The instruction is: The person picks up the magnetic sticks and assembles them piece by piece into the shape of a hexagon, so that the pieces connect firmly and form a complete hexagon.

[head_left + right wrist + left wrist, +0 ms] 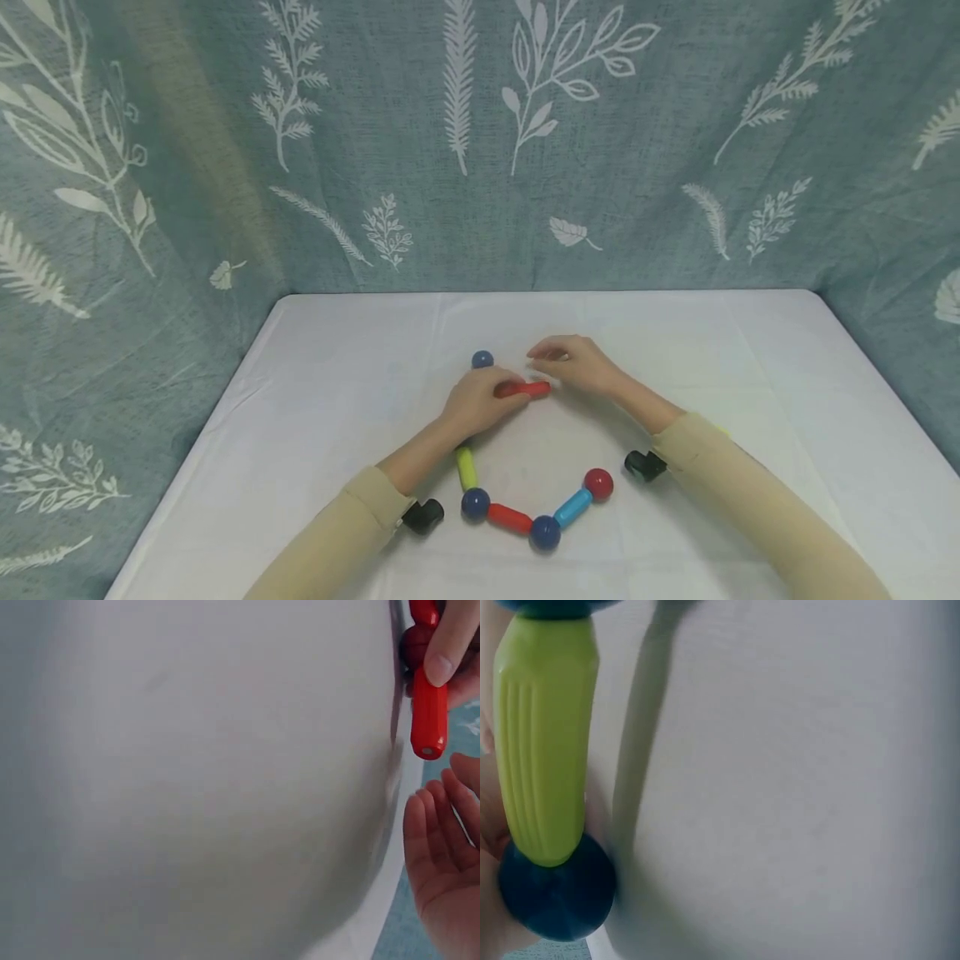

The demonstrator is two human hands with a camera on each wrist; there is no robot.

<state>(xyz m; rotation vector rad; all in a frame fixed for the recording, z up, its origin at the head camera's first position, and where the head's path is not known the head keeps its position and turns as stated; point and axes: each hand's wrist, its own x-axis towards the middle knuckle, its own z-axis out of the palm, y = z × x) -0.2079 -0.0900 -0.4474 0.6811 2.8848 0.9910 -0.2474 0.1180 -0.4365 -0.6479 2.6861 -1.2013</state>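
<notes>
My left hand (480,400) pinches a red rod (536,389) near the middle of the table; in the right wrist view its thumb lies on the red rod (430,720), next to a dark red ball (417,646). Just to the right, my right hand (573,362) holds nothing, its fingers loosely bent close to the rod's free end. A yellow-green rod (544,742) joins a blue ball (559,889) close by my left hand. From there the chain continues nearer me: blue ball (476,504), red rod (510,518), blue ball (545,533), light blue rod (573,508), red ball (598,484).
Another blue ball (482,358) shows beyond my left hand. Black wrist cameras (423,517) hang under both sleeves. A bit of yellow-green (723,432) peeks out behind the right sleeve. The white table (360,333) meets a leaf-patterned curtain (480,225) at its far edge.
</notes>
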